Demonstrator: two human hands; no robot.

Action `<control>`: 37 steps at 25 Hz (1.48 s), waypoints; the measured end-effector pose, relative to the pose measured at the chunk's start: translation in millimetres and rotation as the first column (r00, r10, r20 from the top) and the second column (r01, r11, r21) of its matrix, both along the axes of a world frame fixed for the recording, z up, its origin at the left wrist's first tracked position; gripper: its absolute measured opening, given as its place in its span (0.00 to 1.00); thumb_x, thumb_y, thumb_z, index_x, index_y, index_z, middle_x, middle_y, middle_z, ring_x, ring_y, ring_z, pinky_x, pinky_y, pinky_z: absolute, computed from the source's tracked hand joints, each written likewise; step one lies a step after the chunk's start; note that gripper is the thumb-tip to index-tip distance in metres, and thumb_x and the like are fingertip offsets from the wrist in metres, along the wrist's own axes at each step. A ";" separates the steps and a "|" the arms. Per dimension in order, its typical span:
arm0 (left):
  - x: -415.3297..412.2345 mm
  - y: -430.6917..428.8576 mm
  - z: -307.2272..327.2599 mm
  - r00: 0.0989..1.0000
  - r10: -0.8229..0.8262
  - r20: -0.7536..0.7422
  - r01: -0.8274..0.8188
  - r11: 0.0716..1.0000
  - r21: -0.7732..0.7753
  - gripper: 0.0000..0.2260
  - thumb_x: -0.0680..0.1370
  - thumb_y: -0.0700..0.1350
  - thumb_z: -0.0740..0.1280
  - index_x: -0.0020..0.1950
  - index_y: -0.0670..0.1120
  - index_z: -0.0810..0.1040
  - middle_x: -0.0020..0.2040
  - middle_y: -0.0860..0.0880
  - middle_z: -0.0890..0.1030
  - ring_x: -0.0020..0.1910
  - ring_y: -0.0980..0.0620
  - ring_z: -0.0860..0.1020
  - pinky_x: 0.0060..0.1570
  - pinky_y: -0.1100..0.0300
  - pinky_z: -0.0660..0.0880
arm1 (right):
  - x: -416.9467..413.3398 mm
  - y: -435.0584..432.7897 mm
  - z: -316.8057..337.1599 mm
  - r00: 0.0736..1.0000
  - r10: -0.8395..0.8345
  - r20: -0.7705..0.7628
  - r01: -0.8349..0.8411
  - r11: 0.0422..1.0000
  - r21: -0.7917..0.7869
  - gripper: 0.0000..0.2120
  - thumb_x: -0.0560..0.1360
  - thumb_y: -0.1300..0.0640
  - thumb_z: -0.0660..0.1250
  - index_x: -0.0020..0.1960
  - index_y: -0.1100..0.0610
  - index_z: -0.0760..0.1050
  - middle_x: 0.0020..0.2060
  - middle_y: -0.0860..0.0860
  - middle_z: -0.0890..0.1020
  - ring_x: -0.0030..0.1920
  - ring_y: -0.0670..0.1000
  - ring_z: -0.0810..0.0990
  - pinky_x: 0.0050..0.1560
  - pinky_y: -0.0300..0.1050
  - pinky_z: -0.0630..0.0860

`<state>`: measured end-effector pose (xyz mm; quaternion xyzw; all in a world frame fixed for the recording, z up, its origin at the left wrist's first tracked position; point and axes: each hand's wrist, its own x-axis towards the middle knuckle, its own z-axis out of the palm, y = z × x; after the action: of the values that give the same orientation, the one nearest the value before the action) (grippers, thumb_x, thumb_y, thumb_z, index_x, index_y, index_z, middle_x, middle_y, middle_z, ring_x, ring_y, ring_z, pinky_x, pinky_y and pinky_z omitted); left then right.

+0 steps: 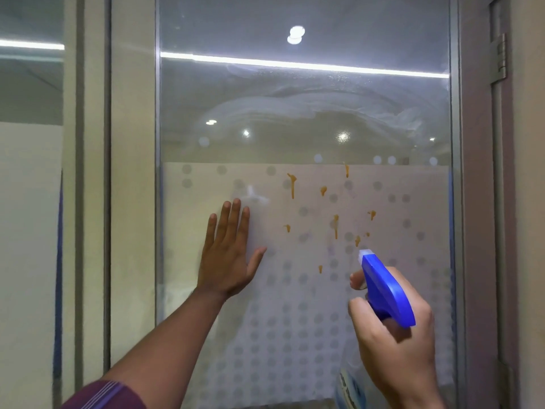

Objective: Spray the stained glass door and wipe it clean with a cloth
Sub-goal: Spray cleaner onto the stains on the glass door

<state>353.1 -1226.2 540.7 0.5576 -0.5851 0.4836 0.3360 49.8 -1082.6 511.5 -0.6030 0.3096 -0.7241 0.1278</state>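
The glass door (303, 113) fills the view, its lower half frosted with a dot pattern. Several orange-brown stains (335, 224) run down the frosted part at centre right. My left hand (228, 255) lies flat and open against the glass, left of the stains. My right hand (395, 340) grips a spray bottle with a blue trigger head (386, 287); the white nozzle points at the stains from just below them. A blue and white striped bit, maybe a cloth (348, 391), shows under my right hand, mostly hidden.
A grey metal frame (455, 202) borders the pane on the right, with a hinge (499, 59) at the upper right. A beige frame post (132, 172) stands to the left. Cloudy smear marks (309, 104) cross the clear upper glass.
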 end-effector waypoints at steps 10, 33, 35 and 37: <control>-27.6 83.8 -47.4 0.987 -0.108 -0.122 0.136 0.957 0.255 0.42 0.85 0.71 0.42 0.90 0.44 0.44 0.91 0.43 0.38 0.90 0.45 0.36 0.89 0.49 0.39 | 10.9 24.0 -7.3 0.937 0.341 0.068 -0.347 0.932 0.106 0.06 0.69 0.58 0.68 0.43 0.51 0.82 0.41 0.56 0.84 0.36 0.48 0.78 0.36 0.35 0.77; -251.7 408.1 -198.0 0.108 -0.168 -0.980 0.821 0.571 -0.008 0.16 0.78 0.31 0.77 0.64 0.42 0.84 0.56 0.51 0.90 0.56 0.56 0.87 0.60 0.62 0.82 | -80.7 164.5 -89.1 0.476 0.878 -0.053 -0.817 0.464 0.342 0.12 0.70 0.59 0.71 0.49 0.49 0.88 0.36 0.55 0.78 0.38 0.48 0.74 0.43 0.36 0.75; -261.2 442.8 -214.9 0.083 -0.139 -0.987 0.758 0.652 -0.028 0.16 0.76 0.33 0.79 0.62 0.43 0.85 0.54 0.52 0.90 0.54 0.57 0.87 0.59 0.63 0.82 | -78.3 186.5 -106.3 0.449 0.892 -0.053 -0.817 0.434 0.379 0.11 0.72 0.56 0.73 0.52 0.45 0.87 0.37 0.48 0.78 0.38 0.46 0.74 0.44 0.35 0.75; -265.9 485.3 -228.2 0.082 -0.123 -0.989 0.666 0.745 -0.037 0.15 0.74 0.38 0.80 0.59 0.47 0.85 0.52 0.53 0.91 0.53 0.57 0.87 0.58 0.62 0.82 | -72.8 214.5 -125.3 0.390 0.918 -0.071 -0.824 0.382 0.419 0.10 0.74 0.53 0.75 0.55 0.46 0.86 0.36 0.46 0.78 0.38 0.44 0.75 0.45 0.34 0.75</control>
<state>87.1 -740.9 312.5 0.5989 -0.4668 -0.2280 0.6095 -23.0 -868.1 386.2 -0.7445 0.0670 -0.3859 0.5407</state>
